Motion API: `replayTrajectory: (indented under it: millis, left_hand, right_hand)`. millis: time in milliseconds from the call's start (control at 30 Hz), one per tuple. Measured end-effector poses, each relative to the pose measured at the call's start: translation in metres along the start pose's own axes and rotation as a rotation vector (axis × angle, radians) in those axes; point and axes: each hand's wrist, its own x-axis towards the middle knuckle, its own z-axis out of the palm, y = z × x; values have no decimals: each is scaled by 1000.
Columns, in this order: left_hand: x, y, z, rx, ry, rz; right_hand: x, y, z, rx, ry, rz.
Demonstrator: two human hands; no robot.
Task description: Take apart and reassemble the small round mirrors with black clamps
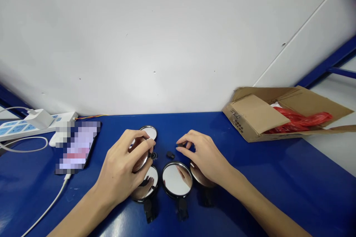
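My left hand (pixel 125 163) is closed around a small round mirror (pixel 141 160), whose black ribbed joint (pixel 152 155) points right. Between thumb and fingers, my right hand (pixel 203 153) pinches a small black part (pixel 181 145), mostly covered by the fingertips. A similar black piece (pixel 170 154) lies on the table between the hands. Below them rest several round mirrors with black rims and black mounts: one mirror (pixel 177 179) in the middle, another mirror (pixel 148 185) under my left hand, and a third mirror (pixel 200 176) partly hidden by my right hand. Behind my left hand lies one more mirror (pixel 150 132).
On the blue table (pixel 264 177), an open cardboard box (pixel 256 114) with red plastic (pixel 303 118) stands at the back right. To the left lie a phone (pixel 79 146) on a white cable (pixel 52 207) and a power strip (pixel 16 129). A white wall (pixel 155 44) rises behind.
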Motion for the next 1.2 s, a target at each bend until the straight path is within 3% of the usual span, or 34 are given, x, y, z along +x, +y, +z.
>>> replayTrajectory:
  millis: [300,733,1200]
  left_hand:
    - [-2,1,-1,-1,-27,-67]
    - [2,7,-4,-87,-83,-146]
    - [1,3,-3,-99,-93,-153]
  right_hand:
    - [1,-6,0,26,-43,-6]
    - [-4,-15,-1,-110,-93,-20]
    - [-5,-17,-10,-148,-162,-41]
